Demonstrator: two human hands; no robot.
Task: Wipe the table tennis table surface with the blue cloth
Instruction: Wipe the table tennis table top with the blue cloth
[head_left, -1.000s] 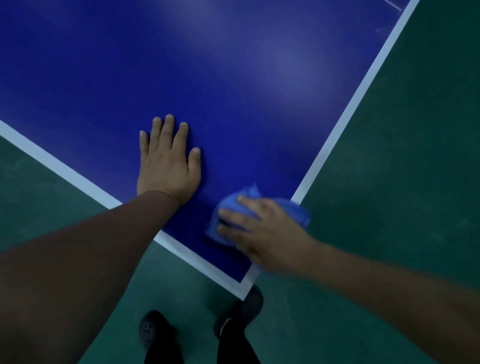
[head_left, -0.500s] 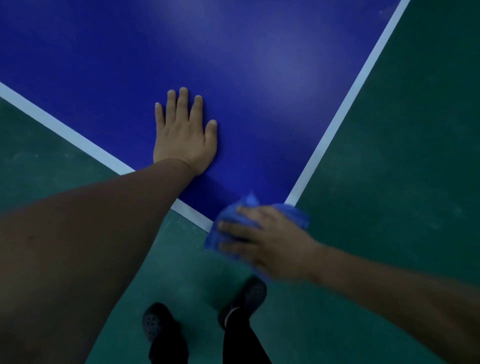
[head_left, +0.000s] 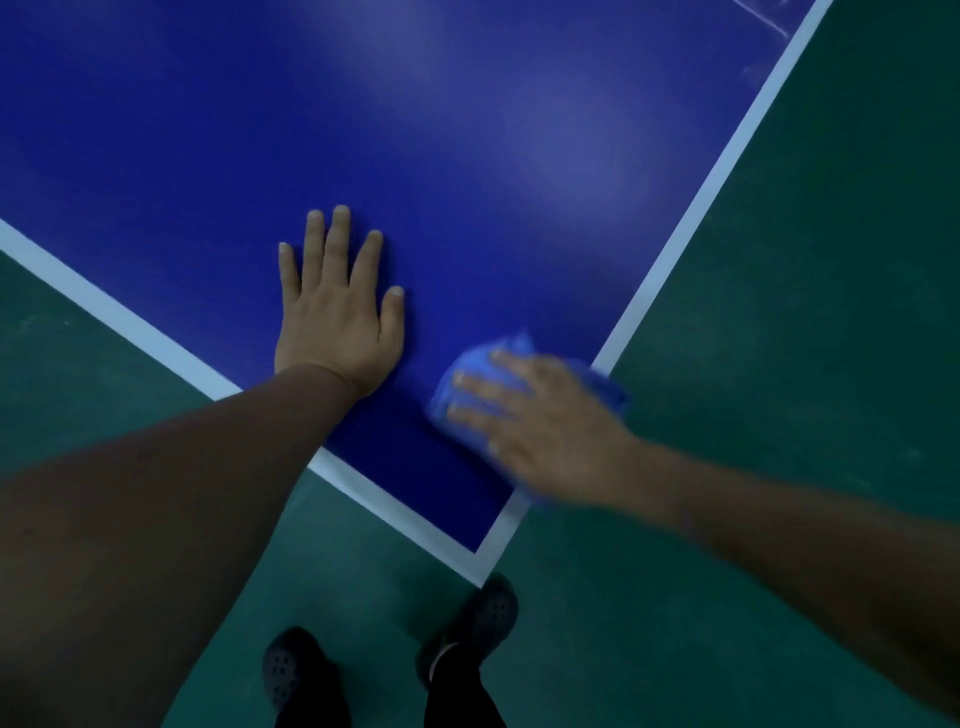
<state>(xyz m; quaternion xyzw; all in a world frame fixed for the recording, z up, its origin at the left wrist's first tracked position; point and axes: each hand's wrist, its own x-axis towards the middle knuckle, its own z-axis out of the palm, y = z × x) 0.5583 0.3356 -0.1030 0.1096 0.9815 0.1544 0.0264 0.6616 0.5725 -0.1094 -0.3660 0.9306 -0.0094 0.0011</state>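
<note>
While both arms reach in from 6 o'clock, one counter (head_left: 467, 156) shows, blue-topped with a white border stripe, its corner pointing toward 6 o'clock. Two hands on it. Left hand (head_left: 337, 317): grip spread, palm and fingers flat on the blue top, holding nothing. Right hand (head_left: 540, 426): grip spread over one blue cloth (head_left: 470, 366), fingers straight, pressing it onto the top; hand blurred. Cloth sits bunched under that hand near the counter's corner, by the 3 o'clock border stripe, at 4 o'clock of the left hand. Two dark perforated shoes (head_left: 283, 670) stand on the green floor (head_left: 805, 260) below the corner.
</note>
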